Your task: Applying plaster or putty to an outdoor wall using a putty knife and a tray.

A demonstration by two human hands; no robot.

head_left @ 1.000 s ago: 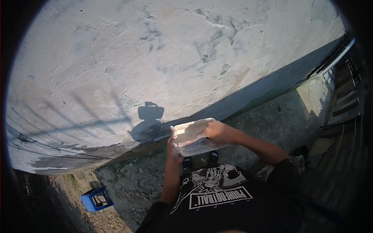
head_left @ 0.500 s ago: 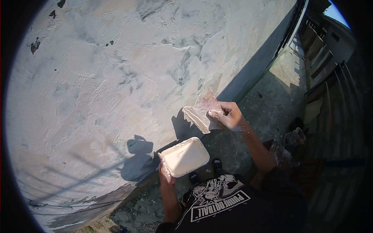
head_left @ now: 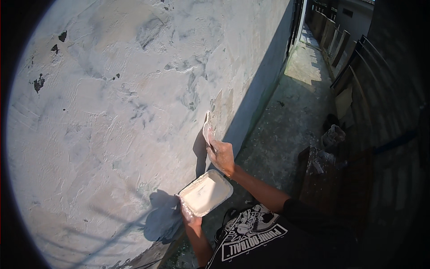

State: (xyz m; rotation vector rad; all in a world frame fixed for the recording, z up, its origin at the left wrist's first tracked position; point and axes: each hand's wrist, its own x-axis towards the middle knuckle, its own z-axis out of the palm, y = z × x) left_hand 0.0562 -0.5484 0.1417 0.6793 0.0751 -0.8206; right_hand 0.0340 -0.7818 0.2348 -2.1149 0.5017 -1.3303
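Observation:
In my left hand [head_left: 191,213] is a rectangular white tub [head_left: 205,197] of pale, creamy paste, gripped at its left end near the wall's lower part. My right hand [head_left: 220,152], just above the tub, grips a flat scraper [head_left: 206,125], seen nearly edge-on, at the white-grey plastered wall [head_left: 116,125]. A streak of beige paste [head_left: 217,105] shows on the wall beside the scraper's upper edge. The wall has rough skim patches, dark chipped spots and shadows.
A narrow concrete path [head_left: 286,112] runs beside the wall into the distance. Along its right are a wooden stand [head_left: 309,179], a messy pail [head_left: 333,134], planks and railings [head_left: 340,51], and dark corrugated sheeting [head_left: 385,170].
My right hand came out of the tub with paste on the scraper and has moved up and leftward to the wall. The view has turned toward the path.

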